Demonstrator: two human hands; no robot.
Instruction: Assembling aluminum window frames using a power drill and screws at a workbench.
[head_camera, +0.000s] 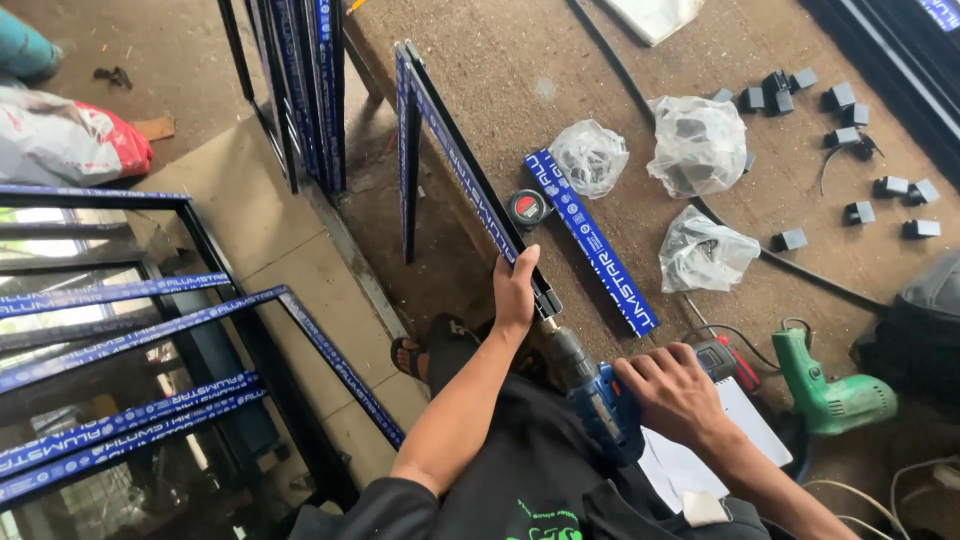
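The blue drill (597, 398) lies at the near edge of the brown workbench (500, 90), its tip pressed against the end of the dark frame bar (470, 180). The right hand (675, 390) is wrapped around the drill body. The left hand (516, 290) clasps the bar just above the tip. Beside it lie a blue strip (590, 240), a tape measure (527, 209), plastic bags (700, 145) and a green drill (830, 390).

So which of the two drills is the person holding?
The blue drill, gripped in the right hand with its tip against the frame's corner. The green drill lies untouched on the floor to the right.
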